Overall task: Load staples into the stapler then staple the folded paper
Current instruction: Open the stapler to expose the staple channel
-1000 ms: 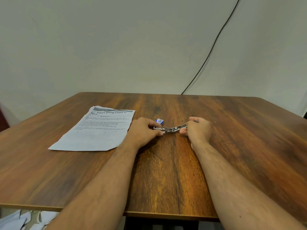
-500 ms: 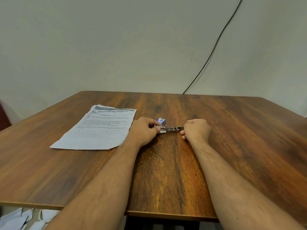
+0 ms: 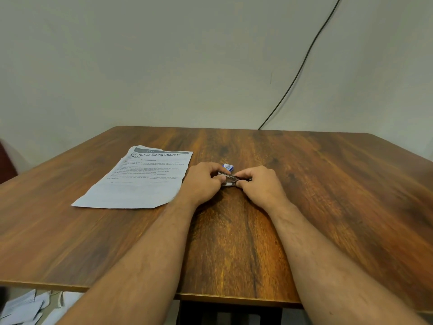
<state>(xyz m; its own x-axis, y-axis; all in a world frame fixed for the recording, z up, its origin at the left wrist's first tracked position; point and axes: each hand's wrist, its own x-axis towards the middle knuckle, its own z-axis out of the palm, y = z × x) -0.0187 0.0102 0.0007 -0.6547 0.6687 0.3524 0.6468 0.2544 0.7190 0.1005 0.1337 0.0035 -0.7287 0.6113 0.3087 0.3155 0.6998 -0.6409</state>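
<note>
A small metal stapler (image 3: pixel 229 179) lies on the wooden table (image 3: pixel 328 195) between my two hands. My left hand (image 3: pixel 203 184) grips its left end. My right hand (image 3: pixel 262 186) pinches its right end, fingertips close to the left hand. Most of the stapler is hidden by my fingers. Just behind the hands sits a small blue and white staple box (image 3: pixel 228 167). A printed sheet of paper (image 3: pixel 140 181) lies flat to the left, its near right corner cut off at an angle.
A black cable (image 3: pixel 302 64) runs down the wall behind the table's far edge. Loose white papers (image 3: pixel 25 306) lie on the floor below the near left edge. A dark red object (image 3: pixel 7 160) shows at the far left.
My right hand has slid left along the stapler, so the two hands now nearly touch. The stapler, spread open a second ago, now looks folded shorter between them.
</note>
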